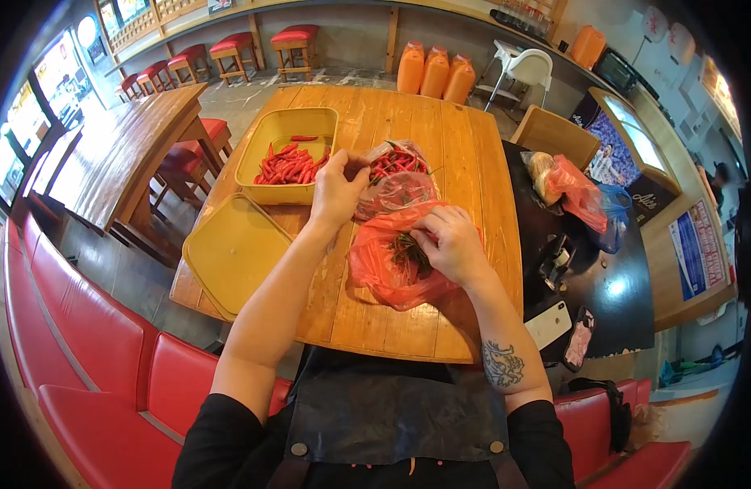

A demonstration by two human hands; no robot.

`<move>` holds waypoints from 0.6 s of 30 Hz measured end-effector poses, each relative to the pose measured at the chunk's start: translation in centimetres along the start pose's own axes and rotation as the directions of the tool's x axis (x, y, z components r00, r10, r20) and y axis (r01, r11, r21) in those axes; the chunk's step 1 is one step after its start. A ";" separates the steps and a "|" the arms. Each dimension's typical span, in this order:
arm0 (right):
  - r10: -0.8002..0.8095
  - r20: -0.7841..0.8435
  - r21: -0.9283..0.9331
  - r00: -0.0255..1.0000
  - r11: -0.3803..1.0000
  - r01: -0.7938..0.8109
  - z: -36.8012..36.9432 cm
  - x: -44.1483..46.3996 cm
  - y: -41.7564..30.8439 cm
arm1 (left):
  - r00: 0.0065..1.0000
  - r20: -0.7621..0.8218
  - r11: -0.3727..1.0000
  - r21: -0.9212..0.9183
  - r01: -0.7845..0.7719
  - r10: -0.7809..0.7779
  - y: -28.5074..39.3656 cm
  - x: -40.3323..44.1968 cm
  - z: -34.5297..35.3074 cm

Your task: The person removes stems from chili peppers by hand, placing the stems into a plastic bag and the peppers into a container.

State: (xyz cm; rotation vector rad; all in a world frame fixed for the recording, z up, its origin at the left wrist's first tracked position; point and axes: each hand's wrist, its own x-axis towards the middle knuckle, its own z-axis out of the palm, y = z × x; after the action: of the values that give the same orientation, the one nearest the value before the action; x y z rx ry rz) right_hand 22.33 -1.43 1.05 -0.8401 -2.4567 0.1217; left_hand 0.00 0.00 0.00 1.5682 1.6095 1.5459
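Observation:
My left hand (340, 189) hovers between the yellow tub and the clear bag, its fingers curled to a pinch; whatever they hold is hidden. Many red chillies (287, 165) without visible stems lie in the yellow tub (253, 183). More red chillies (398, 161) fill the open clear plastic bag (396, 194) in the middle of the table. Over the red plastic bag (374, 265), my right hand (453, 244) has its thumb and fingers closed together; I cannot make out anything in them. Green stems (409, 251) lie inside that red bag, just beneath the fingertips.
A yellow lid (233, 253) lies on the wooden table (343, 314), left of my forearm. To the right, a black table (616, 285) bears a phone (548, 324), another phone in a patterned case (579, 338) and filled plastic bags (575, 191). Red benches (90, 326) flank me.

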 end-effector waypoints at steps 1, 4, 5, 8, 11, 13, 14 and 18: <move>0.017 -0.080 0.035 0.997 0.999 -0.014 0.0 0.0 0.0 | 0.999 -0.034 0.988 -0.154 -0.013 0.008 0.7 -0.3 0.0; 0.105 -0.226 0.195 0.969 0.979 -0.061 -0.2 0.4 -0.8 | 0.998 -0.057 0.936 -0.350 -0.041 0.022 2.1 -1.1 0.0; 0.168 -0.272 0.306 0.948 0.949 -0.080 -0.5 0.5 -1.0 | 0.998 -0.059 0.912 -0.408 -0.049 0.027 2.4 -1.4 0.3; 0.219 -0.333 0.365 0.917 0.927 -0.089 -1.0 0.6 -1.3 | 0.999 0.009 0.919 -0.393 -0.044 0.051 3.8 -2.4 0.4; 0.352 -0.253 0.637 0.901 0.762 -0.119 -0.5 0.6 -1.2 | 0.988 0.154 0.856 -0.512 0.067 0.015 5.0 -3.3 0.8; 0.414 -0.164 0.768 0.895 0.623 -0.148 -0.2 0.6 -1.0 | 0.988 0.151 0.883 -0.468 0.039 0.036 4.5 -3.6 1.6; 0.455 -0.065 0.870 0.888 0.462 -0.173 0.0 0.5 -0.8 | 0.978 0.207 0.875 -0.479 0.066 0.039 4.3 -4.0 2.0; 0.379 -0.019 0.879 0.925 0.448 -0.165 0.5 0.2 0.2 | 0.953 0.295 0.932 -0.361 0.041 0.073 4.8 -4.9 2.6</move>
State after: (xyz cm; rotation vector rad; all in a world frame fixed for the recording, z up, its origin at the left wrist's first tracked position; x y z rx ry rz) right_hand 22.08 -1.10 0.60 -0.6867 -1.6342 1.2330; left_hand 5.61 -4.47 1.50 1.5224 1.0732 1.4255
